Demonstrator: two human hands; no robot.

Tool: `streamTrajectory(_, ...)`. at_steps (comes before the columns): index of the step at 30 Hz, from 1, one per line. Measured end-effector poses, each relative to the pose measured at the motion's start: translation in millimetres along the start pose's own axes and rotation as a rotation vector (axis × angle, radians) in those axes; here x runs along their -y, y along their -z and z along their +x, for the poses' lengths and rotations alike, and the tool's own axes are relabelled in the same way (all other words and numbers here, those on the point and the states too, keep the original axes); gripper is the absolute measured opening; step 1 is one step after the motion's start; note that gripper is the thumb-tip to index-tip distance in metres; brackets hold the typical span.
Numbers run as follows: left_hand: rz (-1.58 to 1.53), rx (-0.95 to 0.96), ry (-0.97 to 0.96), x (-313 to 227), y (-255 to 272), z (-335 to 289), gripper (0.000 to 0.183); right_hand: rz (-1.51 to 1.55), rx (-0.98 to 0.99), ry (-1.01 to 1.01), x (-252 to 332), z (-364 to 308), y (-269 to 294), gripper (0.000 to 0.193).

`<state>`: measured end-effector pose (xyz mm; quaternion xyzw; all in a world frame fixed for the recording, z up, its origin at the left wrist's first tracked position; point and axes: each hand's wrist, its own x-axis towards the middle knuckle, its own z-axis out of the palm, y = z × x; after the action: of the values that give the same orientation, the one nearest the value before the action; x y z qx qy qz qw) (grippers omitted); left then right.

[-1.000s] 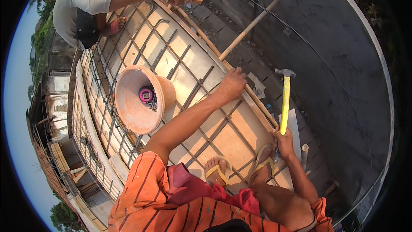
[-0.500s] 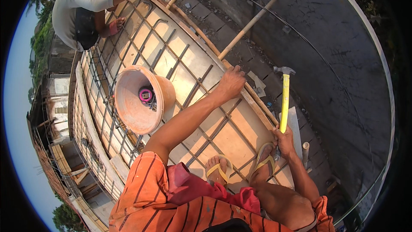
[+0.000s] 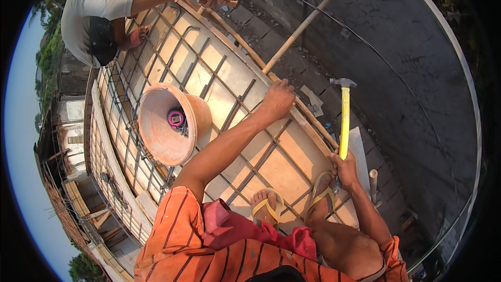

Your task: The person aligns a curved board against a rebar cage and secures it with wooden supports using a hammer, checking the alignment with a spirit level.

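Observation:
In my right hand (image 3: 345, 169) is a claw hammer (image 3: 345, 120), gripped low on its yellow handle. The hammer stands upright, its metal head at the top, outside the timber edge board (image 3: 313, 131). My left hand (image 3: 279, 99) is closed at the top of that board, farther along it; anything between its fingers is hidden. Beneath my left forearm runs a grid of steel bars (image 3: 269, 149) over pale panels. A dusty orange bucket (image 3: 202, 117) lies tipped to the left of that arm. Inside it are a pink tape measure (image 3: 176, 118) and small dark items I cannot make out.
At the far left another person (image 3: 104, 18) crouches on the bars, a hammer (image 3: 235, 1) in hand. Wooden poles (image 3: 297, 34) stick out past the edge board. Beyond lies a lower strip of paving below a dark wall (image 3: 396, 57). My sandalled feet (image 3: 266, 206) rest on the panels.
The other person's hand and hammer have come down toward the edge board. My two hands keep their places, apart from a slight shift of the whole view.

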<state>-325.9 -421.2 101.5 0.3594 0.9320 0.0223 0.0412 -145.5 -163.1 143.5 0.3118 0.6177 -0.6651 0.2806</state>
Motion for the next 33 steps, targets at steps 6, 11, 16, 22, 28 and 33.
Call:
streamTrajectory(6, -0.002, 0.012, 0.004, -0.6, 1.0, 0.4, 0.014, 0.017, -0.011, -0.012, 1.7, -1.4, -0.5, 0.019)
streamTrajectory(11, 0.005, 0.021, 0.002, 0.9, -0.8, -0.1, 0.013, 0.019, -0.015, -0.012, 1.0, -1.5, -0.5, 0.019)
streamTrajectory(16, -0.013, 0.013, 0.0, 0.2, 1.2, 0.8, 0.012, 0.015, -0.012, 0.003, -1.3, -0.6, 1.0, 0.02)
streamTrajectory(22, -0.024, 0.028, -0.003, 2.7, -4.3, 0.5, 0.015, 0.013, -0.019, -0.003, -0.5, -0.5, 0.3, 0.021)
streamTrajectory(28, 0.011, 0.136, 0.007, 0.0, 2.2, 3.9, 0.015, 0.011, -0.016, -0.005, -3.4, 1.1, 1.8, 0.021)
streamTrajectory(33, 0.027, 0.153, 0.017, -0.3, 3.7, 4.4, 0.014, 0.02, -0.01, -0.01, -1.6, 0.5, 1.5, 0.02)
